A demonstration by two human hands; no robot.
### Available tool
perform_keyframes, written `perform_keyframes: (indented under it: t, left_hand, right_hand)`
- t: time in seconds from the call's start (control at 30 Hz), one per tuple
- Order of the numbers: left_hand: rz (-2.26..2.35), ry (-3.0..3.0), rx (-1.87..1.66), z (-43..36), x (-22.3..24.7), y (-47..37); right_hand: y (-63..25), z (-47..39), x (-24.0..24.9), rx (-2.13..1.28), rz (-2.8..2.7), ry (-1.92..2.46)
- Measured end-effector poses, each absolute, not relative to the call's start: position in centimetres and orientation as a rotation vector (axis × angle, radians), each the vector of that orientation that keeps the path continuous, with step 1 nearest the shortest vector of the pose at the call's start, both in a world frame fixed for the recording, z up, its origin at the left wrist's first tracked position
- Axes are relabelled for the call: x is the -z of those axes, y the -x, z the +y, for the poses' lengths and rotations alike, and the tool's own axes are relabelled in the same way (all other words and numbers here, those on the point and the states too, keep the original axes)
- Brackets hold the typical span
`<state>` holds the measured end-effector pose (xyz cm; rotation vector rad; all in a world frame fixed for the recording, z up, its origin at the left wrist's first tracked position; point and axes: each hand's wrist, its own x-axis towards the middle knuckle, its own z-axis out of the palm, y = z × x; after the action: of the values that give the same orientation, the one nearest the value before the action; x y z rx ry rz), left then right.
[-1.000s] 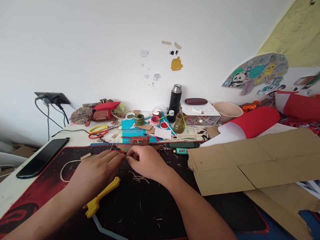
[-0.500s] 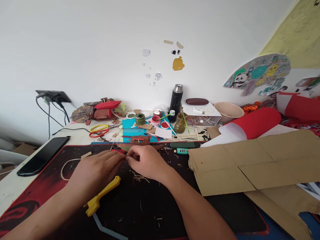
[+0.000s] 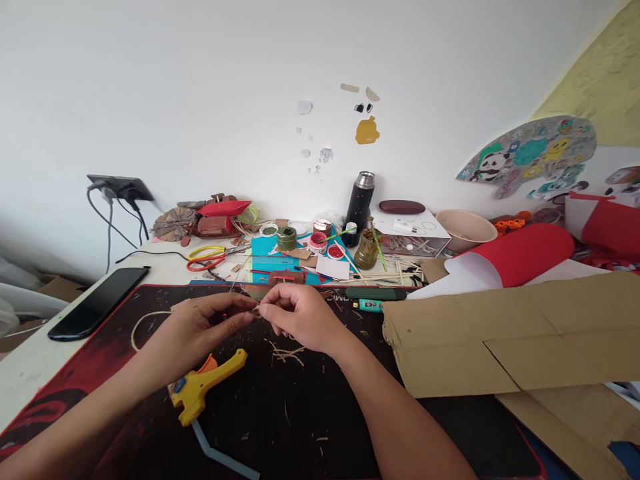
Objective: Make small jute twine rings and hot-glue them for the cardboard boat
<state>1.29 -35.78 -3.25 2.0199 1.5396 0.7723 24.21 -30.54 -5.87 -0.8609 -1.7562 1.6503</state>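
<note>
My left hand [image 3: 207,323] and my right hand [image 3: 300,317] meet fingertip to fingertip above the dark desk mat. Each is closed in a pinch at a tiny brownish piece between them, too small and covered to name. A loop of pale twine [image 3: 143,323] lies behind my left wrist. Short cut twine bits [image 3: 287,353] are scattered just below my right hand. Close under my left forearm rests a yellow hot glue gun [image 3: 213,383], with a grey-blue stick [image 3: 223,459] at its rear. Partly hidden beyond my hands is a reddish-brown model piece [image 3: 285,277].
Scissors [image 3: 206,257], open paint jars [image 3: 287,239] and a black thermos [image 3: 359,207] stand along the back. Folded cardboard [image 3: 500,333] covers the right side, before a red paper roll [image 3: 530,253]. A phone [image 3: 100,303] lies at left.
My left hand has turned and its thumb now shows, its fingers more spread than before. More of the glue gun is uncovered. The whole view has shifted slightly, moving things rightward.
</note>
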Motion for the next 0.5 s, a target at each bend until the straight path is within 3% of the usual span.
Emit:
perform_keyframes:
  t: [0.5]
  left_hand:
    - [1.521, -1.639, -0.786, -35.42, 3.03, -1.8]
  right_hand:
    - [-24.21, -30.48, 6.21, -1.671, -1.759, 0.839]
